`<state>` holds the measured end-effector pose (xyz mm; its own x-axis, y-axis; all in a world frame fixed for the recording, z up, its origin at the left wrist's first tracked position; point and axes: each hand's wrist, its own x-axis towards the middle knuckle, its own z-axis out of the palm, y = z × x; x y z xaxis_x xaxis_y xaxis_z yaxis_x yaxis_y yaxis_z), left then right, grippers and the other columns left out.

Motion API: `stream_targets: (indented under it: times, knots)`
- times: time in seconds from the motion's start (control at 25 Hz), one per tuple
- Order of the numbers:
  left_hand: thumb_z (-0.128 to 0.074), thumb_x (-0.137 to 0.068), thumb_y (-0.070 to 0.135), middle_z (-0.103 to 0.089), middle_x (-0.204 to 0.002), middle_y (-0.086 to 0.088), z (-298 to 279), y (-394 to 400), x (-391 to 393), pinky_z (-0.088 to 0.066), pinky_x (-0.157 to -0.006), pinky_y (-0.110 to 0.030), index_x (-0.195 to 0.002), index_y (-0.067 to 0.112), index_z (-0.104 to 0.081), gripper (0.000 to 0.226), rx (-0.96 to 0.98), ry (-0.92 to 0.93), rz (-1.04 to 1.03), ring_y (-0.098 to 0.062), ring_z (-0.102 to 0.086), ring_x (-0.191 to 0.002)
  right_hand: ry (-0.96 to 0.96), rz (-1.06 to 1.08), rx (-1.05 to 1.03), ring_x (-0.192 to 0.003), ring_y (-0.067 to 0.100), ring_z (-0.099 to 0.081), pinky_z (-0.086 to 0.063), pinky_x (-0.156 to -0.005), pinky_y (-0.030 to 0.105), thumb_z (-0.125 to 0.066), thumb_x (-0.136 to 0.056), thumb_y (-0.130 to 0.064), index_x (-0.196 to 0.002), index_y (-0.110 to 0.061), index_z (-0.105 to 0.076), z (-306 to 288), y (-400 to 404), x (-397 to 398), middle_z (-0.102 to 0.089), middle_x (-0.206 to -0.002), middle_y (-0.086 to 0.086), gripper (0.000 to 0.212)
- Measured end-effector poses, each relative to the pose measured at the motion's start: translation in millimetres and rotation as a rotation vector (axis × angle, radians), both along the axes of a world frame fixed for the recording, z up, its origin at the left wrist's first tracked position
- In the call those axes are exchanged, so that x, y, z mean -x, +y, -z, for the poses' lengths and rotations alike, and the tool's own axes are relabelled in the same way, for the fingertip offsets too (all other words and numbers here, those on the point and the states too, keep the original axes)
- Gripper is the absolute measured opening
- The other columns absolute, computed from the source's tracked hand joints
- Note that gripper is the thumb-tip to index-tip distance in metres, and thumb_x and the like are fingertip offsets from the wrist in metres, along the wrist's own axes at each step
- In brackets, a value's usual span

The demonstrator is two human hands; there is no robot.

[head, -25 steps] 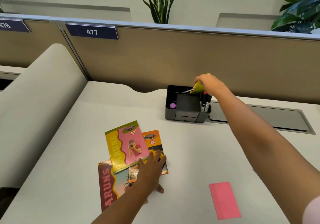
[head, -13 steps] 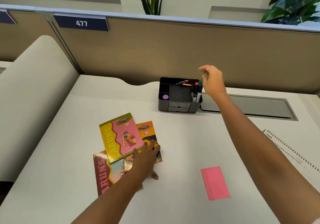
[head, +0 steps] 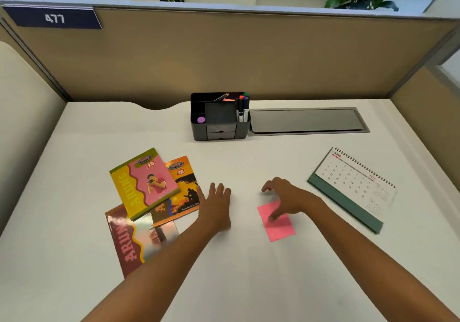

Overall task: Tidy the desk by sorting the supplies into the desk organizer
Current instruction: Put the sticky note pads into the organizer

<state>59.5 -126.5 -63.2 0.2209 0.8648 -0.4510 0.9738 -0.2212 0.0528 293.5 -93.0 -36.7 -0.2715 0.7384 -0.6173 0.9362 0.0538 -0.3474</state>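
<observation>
A black desk organizer [head: 219,132] stands at the back of the desk, holding markers [head: 242,107] on its right, a purple item [head: 200,119] on its left and a pencil with something orange at the back. A pink sticky pad [head: 277,223] lies flat in the middle front. My right hand [head: 286,197] hovers over the pad's upper end, fingers spread and curled down, thumb over the pad. My left hand [head: 216,206] lies flat and open on the desk, just right of three overlapping notebooks [head: 146,187].
A spiral desk calendar [head: 353,184] lies at the right. A metal cable tray lid [head: 306,121] sits beside the organizer. Beige partition walls close the back and both sides. Plants stand behind the partition.
My right hand has come back from the organizer, empty, down to the pink pad. My left hand slid off the notebooks onto the bare desk. The view has tilted down, showing the calendar.
</observation>
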Motion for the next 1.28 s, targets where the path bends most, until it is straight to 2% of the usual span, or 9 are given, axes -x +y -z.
stream_targets:
  times: [0.12, 0.2, 0.32, 0.48, 0.6, 0.72, 0.92, 1.12, 1.28]
  knots:
    - [-0.079, -0.075, 0.038, -0.016, -0.16, -0.006, 0, -4, -17, -0.003, -0.119, -0.061, -0.151, 0.017, -0.021, 0.098, 0.04, -0.173, -0.05, -0.029, -0.006, -0.151, -0.125, -0.07, -0.05, -0.119, 0.018, -0.039, -0.039, -0.089, 0.033, -0.094, -0.047, -0.038, -0.132, -0.033, -0.041, 12, -29, -7, -0.037, -0.129, -0.008, 0.1]
    - [-0.08, -0.075, 0.037, -0.019, -0.16, -0.004, 1, -6, -20, -0.013, -0.122, -0.051, -0.151, 0.019, -0.022, 0.098, 0.039, -0.336, -0.107, -0.027, -0.016, -0.149, -0.167, -0.121, -0.153, -0.118, 0.019, -0.039, -0.037, -0.088, 0.032, -0.092, -0.041, -0.038, -0.132, -0.033, -0.038, 18, -37, -7, -0.038, -0.128, -0.007, 0.106]
    - [-0.081, -0.076, 0.03, -0.026, -0.157, -0.001, 0, -13, -19, -0.03, -0.116, -0.035, -0.151, 0.019, -0.025, 0.094, 0.014, -0.564, -0.157, -0.024, -0.029, -0.142, -0.182, -0.114, -0.194, -0.114, 0.02, -0.037, -0.033, -0.087, 0.032, -0.092, -0.038, -0.042, -0.13, -0.031, -0.037, 25, -42, -6, -0.04, -0.122, -0.005, 0.108]
    - [-0.079, -0.079, 0.025, -0.03, -0.153, 0.001, -5, -14, -15, -0.035, -0.11, -0.032, -0.148, 0.021, -0.03, 0.085, 0.022, -0.685, -0.215, -0.021, -0.032, -0.139, -0.204, -0.118, -0.155, -0.108, 0.018, -0.037, -0.032, -0.082, 0.03, -0.091, -0.048, -0.047, -0.115, -0.025, -0.051, 26, -33, -6, -0.043, -0.113, -0.004, 0.082]
    - [-0.078, -0.08, 0.026, -0.034, -0.149, 0.001, -4, -12, -14, -0.035, -0.109, -0.03, -0.144, 0.021, -0.035, 0.078, 0.029, -0.72, -0.228, -0.018, -0.034, -0.137, 0.031, 0.033, -0.061, -0.096, 0.016, -0.047, -0.037, -0.071, 0.027, -0.086, -0.065, -0.039, -0.097, -0.025, -0.057, 25, -23, -6, -0.048, -0.104, -0.006, 0.045]
    - [-0.079, -0.079, 0.029, -0.038, -0.146, 0.002, -1, -8, -11, -0.037, -0.109, -0.029, -0.142, 0.022, -0.037, 0.076, 0.025, -0.726, -0.232, -0.017, -0.038, -0.135, 0.29, 0.156, -0.029, -0.082, 0.013, -0.054, -0.037, -0.064, 0.022, -0.079, -0.076, -0.033, -0.082, -0.024, -0.059, 17, -11, 0, -0.059, -0.091, -0.008, 0.023]
    - [-0.079, -0.077, 0.035, -0.038, -0.15, 0.002, 2, 14, 7, -0.036, -0.113, -0.033, -0.144, 0.022, -0.036, 0.081, -0.058, -0.632, -0.255, -0.018, -0.039, -0.136, 0.486, 0.218, -0.258, -0.07, 0.007, -0.054, -0.039, -0.062, 0.015, -0.073, -0.086, -0.022, -0.083, -0.019, -0.06, -12, 32, 13, -0.065, -0.081, -0.005, 0.013]
    - [-0.079, -0.072, 0.048, -0.01, -0.164, -0.002, 11, 46, 45, -0.008, -0.123, -0.047, -0.153, 0.021, -0.021, 0.104, -0.056, -0.378, -0.301, -0.023, -0.002, -0.153, 0.547, 0.232, -0.526, -0.072, 0.0, -0.052, -0.038, -0.059, 0.011, -0.065, -0.092, -0.017, -0.09, -0.023, -0.06, -55, 95, 24, -0.061, -0.083, -0.012, 0.008]
    - [-0.082, -0.063, 0.052, 0.014, -0.164, 0.001, 16, 52, 69, -0.001, -0.118, -0.061, -0.157, 0.023, -0.003, 0.126, 0.082, -0.215, -0.277, -0.027, 0.015, -0.151, 0.623, 0.274, -0.77, -0.075, -0.003, -0.052, -0.036, -0.061, 0.009, -0.052, -0.096, -0.006, -0.098, -0.016, -0.06, -84, 148, 33, -0.063, -0.088, -0.007, 0.013]
